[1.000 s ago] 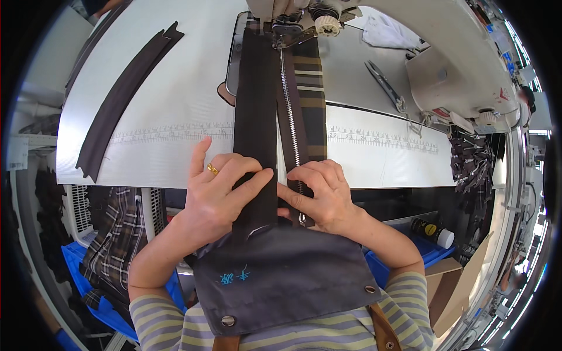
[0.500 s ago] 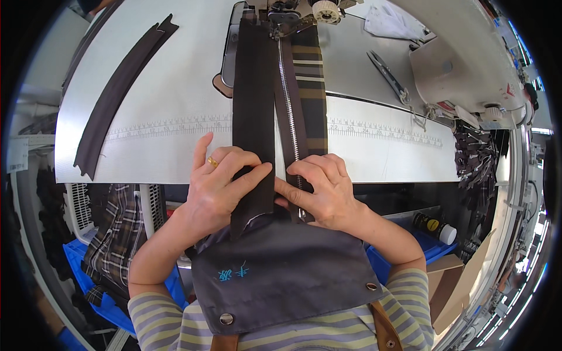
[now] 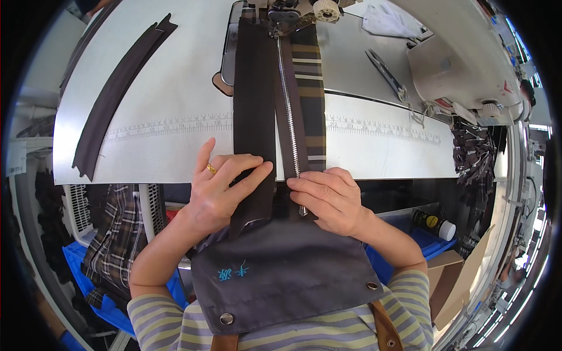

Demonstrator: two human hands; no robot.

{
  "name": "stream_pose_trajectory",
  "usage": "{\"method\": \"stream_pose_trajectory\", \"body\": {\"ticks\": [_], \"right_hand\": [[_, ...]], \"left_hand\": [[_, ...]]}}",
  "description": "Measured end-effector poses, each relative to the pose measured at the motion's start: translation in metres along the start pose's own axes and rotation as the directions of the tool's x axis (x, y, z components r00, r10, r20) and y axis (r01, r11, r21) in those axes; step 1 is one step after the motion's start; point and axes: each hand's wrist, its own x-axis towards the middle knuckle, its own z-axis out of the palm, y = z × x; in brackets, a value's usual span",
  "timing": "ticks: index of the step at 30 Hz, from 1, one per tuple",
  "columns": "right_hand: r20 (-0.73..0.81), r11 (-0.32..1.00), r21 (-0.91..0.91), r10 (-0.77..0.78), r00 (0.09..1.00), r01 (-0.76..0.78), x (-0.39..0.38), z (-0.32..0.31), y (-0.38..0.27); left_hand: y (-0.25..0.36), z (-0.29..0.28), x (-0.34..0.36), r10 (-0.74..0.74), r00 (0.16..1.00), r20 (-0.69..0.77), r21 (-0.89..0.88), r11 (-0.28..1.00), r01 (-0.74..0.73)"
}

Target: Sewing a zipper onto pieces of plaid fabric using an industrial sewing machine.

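A dark fabric strip (image 3: 254, 99) runs toward me from the sewing machine's needle area (image 3: 275, 29) and hangs over the table's front edge. My left hand (image 3: 225, 190) pinches its lower part between thumb and fingers. Just right of it lies a brown zipper (image 3: 288, 111) with silver teeth, its upper end under the presser foot. My right hand (image 3: 331, 199) has closed on the zipper tape near the bottom, with the metal pull showing below the fingers. Beneath the zipper, striped plaid fabric (image 3: 310, 76) shows along its right side. A narrow gap separates strip and zipper.
A folded dark strip (image 3: 117, 99) lies on the left of the white table (image 3: 175, 146), which has a printed ruler. A phone (image 3: 230, 58) sits beside the work. Thread snips (image 3: 386, 76) lie right, by the machine body (image 3: 433, 70). Blue bins (image 3: 73, 251) flank me below.
My right thumb has drawn back from the gap beside the zipper, and the right fingers now pinch the tape from its right side. The left hand stays nearly in place on the strip.
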Motion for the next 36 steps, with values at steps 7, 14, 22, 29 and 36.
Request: {"method": "stream_pose_trajectory", "body": {"ticks": [7, 14, 22, 29, 36], "right_hand": [[0.028, 0.998, -0.046, 0.042, 0.999, -0.040, 0.012, 0.005, -0.015], [0.049, 0.999, -0.034, 0.037, 0.998, -0.035, 0.014, 0.004, -0.016], [0.030, 0.999, -0.035, -0.013, 0.999, 0.014, 0.021, 0.007, -0.018], [0.075, 0.999, -0.022, -0.040, 0.996, 0.041, 0.018, 0.005, -0.013], [0.220, 0.970, -0.105, 0.239, 0.946, -0.220, 0.046, -0.008, 0.023]], "left_hand": [[-0.006, 0.004, -0.004, 0.042, 0.996, -0.073, 0.016, 0.999, -0.041], [-0.008, 0.007, -0.005, 0.059, 0.993, -0.106, 0.017, 0.998, -0.058], [-0.006, 0.007, -0.006, 0.047, 0.994, -0.098, 0.010, 0.999, -0.046], [0.007, -0.003, 0.002, 0.006, 1.000, 0.008, 0.048, 0.999, -0.007], [0.000, -0.013, 0.006, 0.152, 0.977, 0.148, 0.200, 0.963, -0.180]]}}
